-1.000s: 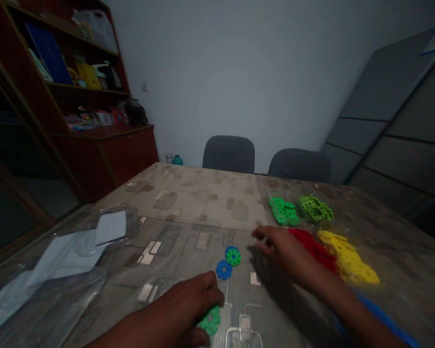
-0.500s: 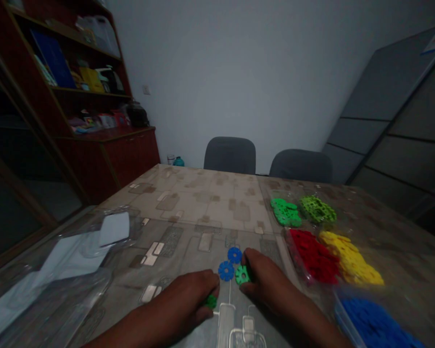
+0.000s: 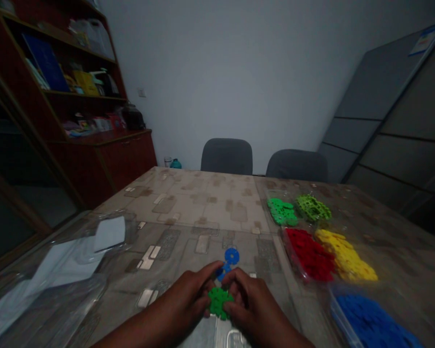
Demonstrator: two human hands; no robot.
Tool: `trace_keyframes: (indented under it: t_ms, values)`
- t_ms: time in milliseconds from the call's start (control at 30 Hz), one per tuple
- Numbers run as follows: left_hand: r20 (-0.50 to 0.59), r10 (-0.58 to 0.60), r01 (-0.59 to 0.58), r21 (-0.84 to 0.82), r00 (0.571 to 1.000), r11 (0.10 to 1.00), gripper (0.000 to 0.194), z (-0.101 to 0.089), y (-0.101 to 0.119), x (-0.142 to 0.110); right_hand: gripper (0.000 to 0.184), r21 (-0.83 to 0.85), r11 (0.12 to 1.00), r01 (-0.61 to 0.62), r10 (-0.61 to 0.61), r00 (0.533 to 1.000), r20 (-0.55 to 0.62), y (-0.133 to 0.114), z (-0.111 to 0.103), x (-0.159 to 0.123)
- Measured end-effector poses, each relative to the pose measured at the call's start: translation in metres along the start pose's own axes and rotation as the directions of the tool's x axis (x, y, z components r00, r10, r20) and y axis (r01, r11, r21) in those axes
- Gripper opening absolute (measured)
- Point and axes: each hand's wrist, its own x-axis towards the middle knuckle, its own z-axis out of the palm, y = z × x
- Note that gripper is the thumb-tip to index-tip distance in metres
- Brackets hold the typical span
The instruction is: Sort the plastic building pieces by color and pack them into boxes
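In the head view we find both bare hands low in the frame, drawn together over a patterned table cover (image 3: 203,203). The left hand (image 3: 181,295) is partly closed with its fingers curled inward, and the right hand (image 3: 255,302) is closed to the same degree. Between them, their fingertips grip a green toothed plastic disc (image 3: 218,302). Just beyond the hands lies a blue toothed disc (image 3: 232,256), with a second blue piece (image 3: 221,274) touching it and partly hidden by the fingers. We cannot tell whether the green disc is joined to the blue pieces.

Status, as the layout shows: three pieces are out at the working spot, in one small group. The bulk of the stock lies unused to the right: bright green pieces (image 3: 282,211), lime green pieces (image 3: 312,208), red pieces (image 3: 309,254) in a clear tray (image 3: 288,256), yellow pieces (image 3: 344,256), and blue pieces (image 3: 369,319) in a clear box (image 3: 335,314). Left of the hands lies a clear plastic sheet (image 3: 108,233). Beyond the table stand a grey chair (image 3: 226,157) and a dark red shelf cabinet (image 3: 126,166).
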Motion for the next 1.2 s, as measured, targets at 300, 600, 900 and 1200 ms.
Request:
trace_keyframes:
  t_ms: [300,600,900,1200]
  values:
    - [-0.048,0.013,-0.021,-0.176,0.999,0.984,0.072,-0.004,0.010,0.003,0.013,-0.364,0.927,0.087,-0.138,0.984,-0.116,-0.029,-0.028,-0.008]
    - [-0.033,0.015,-0.013,0.060,0.999,0.998,0.042,-0.009,0.007,-0.007,0.013,-0.576,0.791,-0.208,-0.193,0.807,-0.558,-0.042,-0.191,0.065]
    - [-0.091,0.193,-0.161,0.276,0.977,0.948,0.050,-0.007,-0.012,0.002,0.015,-0.639,0.748,-0.177,-0.133,0.904,-0.406,-0.021,-0.198,0.058]
    - [-0.054,0.249,-0.204,0.426,0.967,0.881,0.046,-0.011,-0.005,0.005,0.031,-0.725,0.686,-0.059,0.038,0.998,-0.046,-0.038,-0.041,0.037]
